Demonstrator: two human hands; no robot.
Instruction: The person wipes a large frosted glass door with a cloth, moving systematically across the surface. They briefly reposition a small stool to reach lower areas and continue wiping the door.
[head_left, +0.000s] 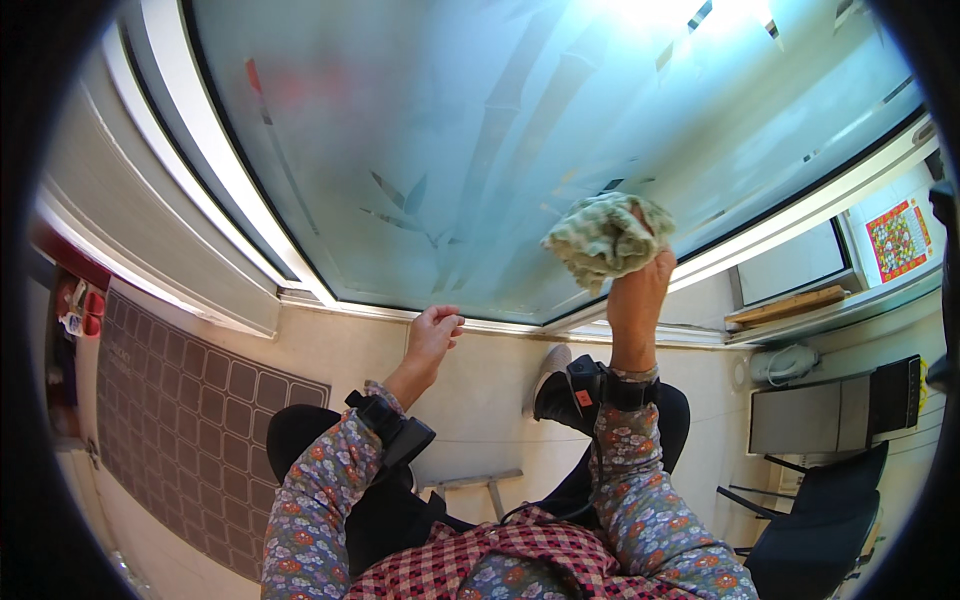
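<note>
A frosted glass door panel (420, 150) with a bamboo pattern rises before me in a white frame. My right hand (643, 289) grips a bunched, pale green checked cloth (611, 236) at the lower right part of the glass. The cloth hides most of the fingers and appears to lie against the pane. Near the bottom rail of the door, my left hand (431, 341) hangs with its fingers curled in and nothing visible in it. Both forearms wear flowered sleeves and black wrist devices.
A brown checked mat (195, 405) lies on the pale floor at left. Beneath me is part of a small stool (480, 480). At right stand black chairs (814, 525), a grey cabinet-like box (806, 420) and a pale appliance (784, 365). A wooden strip (787, 306) lies beyond the door frame.
</note>
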